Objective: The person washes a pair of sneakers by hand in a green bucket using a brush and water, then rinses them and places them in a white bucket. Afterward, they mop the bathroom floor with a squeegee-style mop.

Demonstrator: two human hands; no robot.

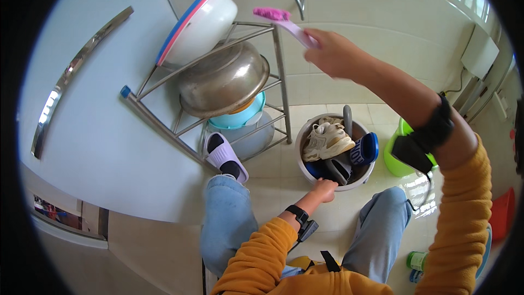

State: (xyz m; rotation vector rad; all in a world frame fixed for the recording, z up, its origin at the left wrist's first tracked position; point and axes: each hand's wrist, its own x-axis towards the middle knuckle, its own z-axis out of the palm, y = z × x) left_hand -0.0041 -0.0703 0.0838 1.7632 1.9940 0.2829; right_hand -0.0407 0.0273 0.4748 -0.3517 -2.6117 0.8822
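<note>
My right hand (333, 54) is raised in front of the tiled wall, closed around the pale handle of a scrub brush (295, 32) with pink bristles. Down on the floor, a grey bucket (299, 147) holds footwear. My left hand (325, 189) grips its near rim. Inside are cream sneakers (325, 141), a blue slide sandal (370, 149) bearing lettering, and a grey slide sandal (340, 170). The bottom of the bucket is hidden by the shoes.
A metal rack (282, 90) at left carries a white basin (204, 24), a steel basin (225, 78) and a turquoise basin (241, 114). Right of the bucket stands a green bucket (395, 159). A red container (502, 217) is farther right. A clothes hanger (301, 0) hangs above.
</note>
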